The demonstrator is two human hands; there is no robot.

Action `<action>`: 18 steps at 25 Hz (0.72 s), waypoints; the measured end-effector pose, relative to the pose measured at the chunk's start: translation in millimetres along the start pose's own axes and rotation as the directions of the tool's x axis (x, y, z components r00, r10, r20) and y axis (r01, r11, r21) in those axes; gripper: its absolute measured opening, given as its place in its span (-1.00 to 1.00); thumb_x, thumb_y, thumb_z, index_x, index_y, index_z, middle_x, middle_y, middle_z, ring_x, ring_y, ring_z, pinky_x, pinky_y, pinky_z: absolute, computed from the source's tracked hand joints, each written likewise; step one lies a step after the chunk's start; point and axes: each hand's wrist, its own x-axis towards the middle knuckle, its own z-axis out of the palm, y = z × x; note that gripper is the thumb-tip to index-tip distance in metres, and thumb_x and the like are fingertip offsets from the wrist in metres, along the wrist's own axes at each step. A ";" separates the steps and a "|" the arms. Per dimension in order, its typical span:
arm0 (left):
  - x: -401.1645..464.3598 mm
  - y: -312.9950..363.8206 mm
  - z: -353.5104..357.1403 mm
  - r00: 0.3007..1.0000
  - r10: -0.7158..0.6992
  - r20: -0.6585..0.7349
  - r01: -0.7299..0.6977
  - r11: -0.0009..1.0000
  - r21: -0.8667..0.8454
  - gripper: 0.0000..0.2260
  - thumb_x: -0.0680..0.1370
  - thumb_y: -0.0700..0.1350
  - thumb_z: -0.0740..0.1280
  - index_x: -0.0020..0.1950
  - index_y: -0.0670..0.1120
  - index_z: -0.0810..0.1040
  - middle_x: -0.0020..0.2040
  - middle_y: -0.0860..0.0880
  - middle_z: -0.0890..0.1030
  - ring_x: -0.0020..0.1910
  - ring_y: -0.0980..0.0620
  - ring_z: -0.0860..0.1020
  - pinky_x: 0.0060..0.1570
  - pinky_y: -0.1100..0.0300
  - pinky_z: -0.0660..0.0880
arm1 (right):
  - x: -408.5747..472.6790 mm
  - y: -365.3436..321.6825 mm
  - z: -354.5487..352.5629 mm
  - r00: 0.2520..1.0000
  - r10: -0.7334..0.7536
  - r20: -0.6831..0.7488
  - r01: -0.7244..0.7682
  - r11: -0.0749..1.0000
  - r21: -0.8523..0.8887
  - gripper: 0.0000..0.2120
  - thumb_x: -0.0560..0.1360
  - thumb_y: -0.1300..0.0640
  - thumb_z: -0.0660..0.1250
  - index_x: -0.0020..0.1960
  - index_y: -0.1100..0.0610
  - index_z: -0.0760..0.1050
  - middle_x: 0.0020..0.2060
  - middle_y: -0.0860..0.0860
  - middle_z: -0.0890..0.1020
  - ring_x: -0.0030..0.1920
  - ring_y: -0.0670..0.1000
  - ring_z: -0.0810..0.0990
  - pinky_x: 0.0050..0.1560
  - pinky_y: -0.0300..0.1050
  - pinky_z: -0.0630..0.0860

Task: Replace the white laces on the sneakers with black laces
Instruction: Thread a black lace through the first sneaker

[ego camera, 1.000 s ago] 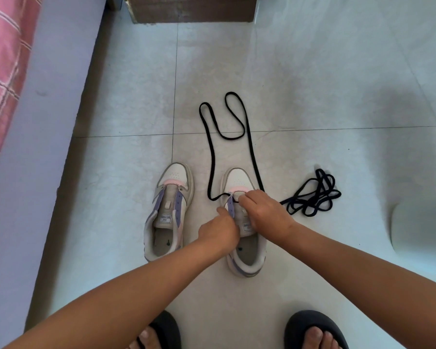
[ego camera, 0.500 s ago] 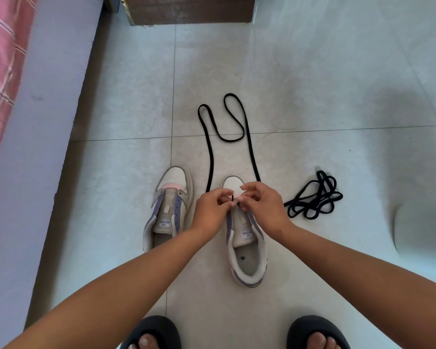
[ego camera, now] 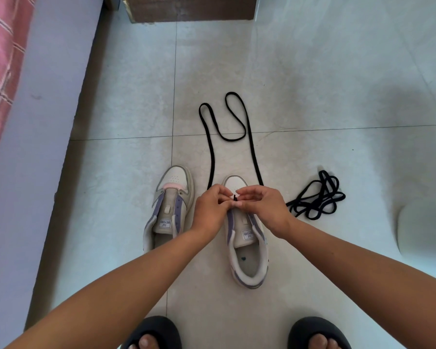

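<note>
Pinching black lace (ego camera: 234, 197) tip – both hands | left hand (ego camera: 210, 213), right hand (ego camera: 266, 210) over sneaker (ego camera: 248, 250)

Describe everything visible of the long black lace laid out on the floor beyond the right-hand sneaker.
The long flat black shoelace, matte and fabric-like, lies on the pale tiled floor in a loose M-shaped run beyond the toe of the white-and-purple sneaker. Both strands lead back to the shoe's front, where the left hand and right hand meet. A short black tip stands upright between their fingertips. It looks slack, unknotted and barely threaded.
</note>
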 end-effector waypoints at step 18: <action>-17.7 1.7 10.3 0.999 -0.040 0.010 0.041 0.998 -0.042 -0.84 0.51 -0.25 0.35 0.07 -0.13 0.63 0.01 -0.01 0.60 -0.04 0.12 0.57 0.04 0.32 0.49 | 6.1 10.6 13.9 0.992 -0.058 -0.112 0.043 0.990 -0.136 -0.87 0.53 0.27 0.29 -0.15 0.13 0.56 -0.29 -0.01 0.61 -0.31 -0.13 0.54 -0.27 -0.39 0.48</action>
